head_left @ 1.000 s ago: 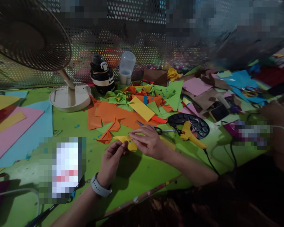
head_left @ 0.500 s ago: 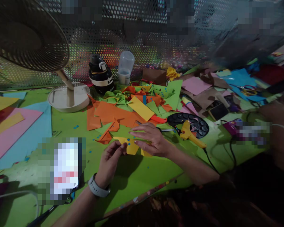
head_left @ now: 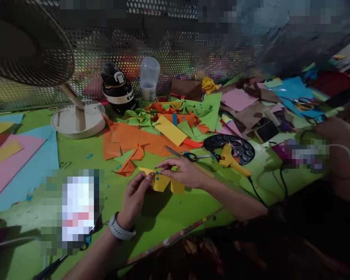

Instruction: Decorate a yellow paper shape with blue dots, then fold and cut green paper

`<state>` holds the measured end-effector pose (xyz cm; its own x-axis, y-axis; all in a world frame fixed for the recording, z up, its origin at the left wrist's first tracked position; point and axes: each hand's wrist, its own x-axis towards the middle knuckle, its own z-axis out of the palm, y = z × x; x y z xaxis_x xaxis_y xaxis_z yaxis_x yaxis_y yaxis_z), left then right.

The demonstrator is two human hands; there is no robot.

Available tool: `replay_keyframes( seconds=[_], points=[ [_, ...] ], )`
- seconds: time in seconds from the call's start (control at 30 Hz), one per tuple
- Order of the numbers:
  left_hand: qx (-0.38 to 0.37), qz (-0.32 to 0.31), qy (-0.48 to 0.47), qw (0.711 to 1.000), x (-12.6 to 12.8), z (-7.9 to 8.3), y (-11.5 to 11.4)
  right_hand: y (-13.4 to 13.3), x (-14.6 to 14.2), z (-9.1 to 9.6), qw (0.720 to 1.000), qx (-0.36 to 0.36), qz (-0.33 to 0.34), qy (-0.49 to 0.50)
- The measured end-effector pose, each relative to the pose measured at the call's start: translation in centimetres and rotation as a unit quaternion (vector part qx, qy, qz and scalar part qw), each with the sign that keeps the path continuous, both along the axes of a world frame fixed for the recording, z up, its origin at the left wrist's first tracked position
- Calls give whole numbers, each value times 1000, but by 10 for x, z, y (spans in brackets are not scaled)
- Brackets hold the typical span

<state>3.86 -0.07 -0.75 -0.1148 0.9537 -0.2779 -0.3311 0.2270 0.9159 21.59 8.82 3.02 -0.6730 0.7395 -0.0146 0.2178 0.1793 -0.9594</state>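
Item: small folded yellow paper piece, partly hidden under the fingers, fold details unclear. Left hand, wrist in a white watch, pinched its near edge between thumb and fingertips. Right hand lay palm-down, fingertips nipping the top edge. Black-handled scissors lay just beyond the right fingers. Black bottle lettering unreadable.

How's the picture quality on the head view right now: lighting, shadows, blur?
Head view: dim overall; the green table is brightest; both hands cast a dark shadow beneath the yellow paper; pixelated blocks cover a patch at lower left and along the top; fan bowed by the wide lens.
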Motion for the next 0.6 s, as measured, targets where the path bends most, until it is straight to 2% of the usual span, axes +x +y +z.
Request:
replay_keyframes(
  seconds=[0.3, 0.6],
  points=[
    [25, -27, 65, 997, 1, 3, 2, 3, 4, 0, 997, 67, 41, -26],
    [26, -31, 117, 992, 3, 4, 4, 0, 2, -3, 999, 44, 27, -15]
  ],
)
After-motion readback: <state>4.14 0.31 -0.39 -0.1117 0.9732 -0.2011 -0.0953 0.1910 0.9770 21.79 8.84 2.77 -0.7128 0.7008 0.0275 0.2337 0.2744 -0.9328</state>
